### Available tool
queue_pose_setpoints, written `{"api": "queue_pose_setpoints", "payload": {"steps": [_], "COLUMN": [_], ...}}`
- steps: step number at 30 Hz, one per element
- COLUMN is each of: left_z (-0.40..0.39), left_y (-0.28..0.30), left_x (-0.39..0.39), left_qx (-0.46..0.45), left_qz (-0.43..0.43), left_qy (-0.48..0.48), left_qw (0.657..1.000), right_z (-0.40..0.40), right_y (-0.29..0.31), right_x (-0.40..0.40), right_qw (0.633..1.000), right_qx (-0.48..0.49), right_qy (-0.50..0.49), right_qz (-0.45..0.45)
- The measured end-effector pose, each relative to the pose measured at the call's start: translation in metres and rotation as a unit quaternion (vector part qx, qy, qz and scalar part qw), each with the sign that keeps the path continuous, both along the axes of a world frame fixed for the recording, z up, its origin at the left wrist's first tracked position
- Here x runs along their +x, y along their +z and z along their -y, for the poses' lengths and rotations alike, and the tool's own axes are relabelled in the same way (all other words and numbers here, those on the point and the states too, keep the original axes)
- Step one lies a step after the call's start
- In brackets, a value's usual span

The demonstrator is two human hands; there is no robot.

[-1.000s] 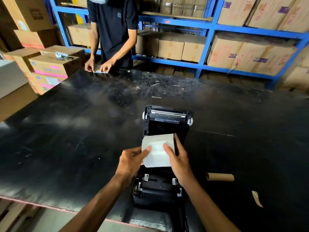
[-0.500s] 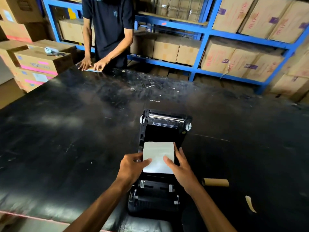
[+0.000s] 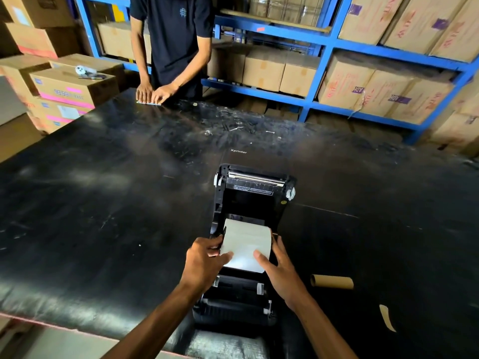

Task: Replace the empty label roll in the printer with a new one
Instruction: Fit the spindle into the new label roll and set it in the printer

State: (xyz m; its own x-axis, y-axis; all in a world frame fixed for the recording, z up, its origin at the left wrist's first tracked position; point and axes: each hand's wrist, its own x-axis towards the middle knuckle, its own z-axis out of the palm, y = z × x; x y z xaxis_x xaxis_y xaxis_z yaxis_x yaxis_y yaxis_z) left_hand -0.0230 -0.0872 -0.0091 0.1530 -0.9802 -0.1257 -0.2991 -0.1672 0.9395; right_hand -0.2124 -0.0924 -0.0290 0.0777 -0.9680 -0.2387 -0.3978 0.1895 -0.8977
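Held the new roll [image 3: 246, 244] from both sides: left hand [image 3: 204, 260] wrapped round its left end, thumb on top; right hand [image 3: 280, 270] cupped on its right end, thumb on top too. Both hands closed on it, not let go. Sat low in the open printer [image 3: 233, 301], in the hollow under the grip, with a loose white flap hanging toward the near side. Probably light, firm at the core, soft and easy to unwind on the outside. Best held by the two flat ends, so the paper stays wound and clean. Could crease or smudge if squeezed on the face.

To the right of the grip, on the black table [image 3: 103, 203]: the old empty tube [image 3: 331, 281], nothing left on it, and a torn paper scrap [image 3: 387, 317]. Just past the grip: the printer lid [image 3: 254, 187], tipped up and open. Far beyond: another person [image 3: 171, 42] at the table edge, and boxes [image 3: 264, 71] on blue shelves [image 3: 321, 47], shut, insides hidden.
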Motion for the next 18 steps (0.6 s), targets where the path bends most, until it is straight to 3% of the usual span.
{"api": "queue_pose_setpoints", "payload": {"steps": [10,18], "left_z": [0.0024,0.0040], "left_y": [-0.0096,-0.0101], "left_x": [-0.0013,0.0041], "left_qx": [-0.004,-0.025], "left_qz": [-0.002,0.054], "left_qy": [0.009,-0.019], "left_qw": [1.000,0.998], "right_z": [0.0004,-0.0011], "right_y": [-0.0042,0.0040], "right_x": [0.0040,0.0049], "right_qw": [1.000,0.997], "right_qx": [-0.008,-0.018], "right_qy": [-0.008,-0.014], "right_qz": [0.021,-0.080]}}
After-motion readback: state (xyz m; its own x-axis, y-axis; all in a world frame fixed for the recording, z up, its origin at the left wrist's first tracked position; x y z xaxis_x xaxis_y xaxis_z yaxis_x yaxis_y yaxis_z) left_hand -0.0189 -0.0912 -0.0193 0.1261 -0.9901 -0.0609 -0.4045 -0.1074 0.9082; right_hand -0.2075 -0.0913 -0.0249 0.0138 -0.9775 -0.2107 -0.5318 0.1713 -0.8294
